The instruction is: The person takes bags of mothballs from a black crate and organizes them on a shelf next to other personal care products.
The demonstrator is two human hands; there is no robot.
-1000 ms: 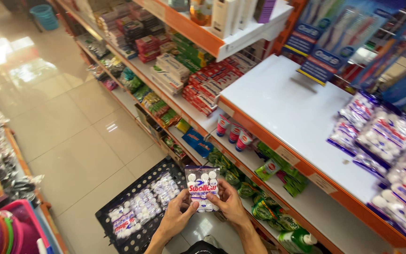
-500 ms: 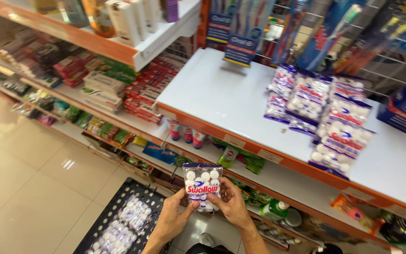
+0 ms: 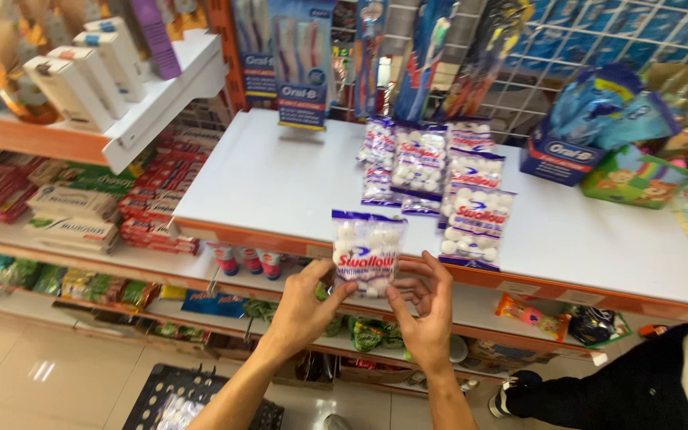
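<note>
Both hands hold one clear packet of white balls point(image 3: 366, 252) with a blue and red label, upright in front of the white shelf point(image 3: 280, 191). My left hand point(image 3: 306, 306) pinches its lower left corner. My right hand point(image 3: 425, 309) pinches its lower right corner. Several like packets point(image 3: 439, 179) lie in overlapping rows on the shelf just beyond, to the right of the held packet.
A black crate point(image 3: 201, 398) with more packets sits on the tiled floor below. Toothbrush packs point(image 3: 304, 56) hang on a wire grid behind the shelf. White boxes point(image 3: 81, 72) stand on an upper left shelf. Another person's dark sleeve point(image 3: 646, 382) is at lower right.
The view has swung right and closer to the white shelf. The packet has risen from over the crate up to the shelf's front edge, still held in both hands.
</note>
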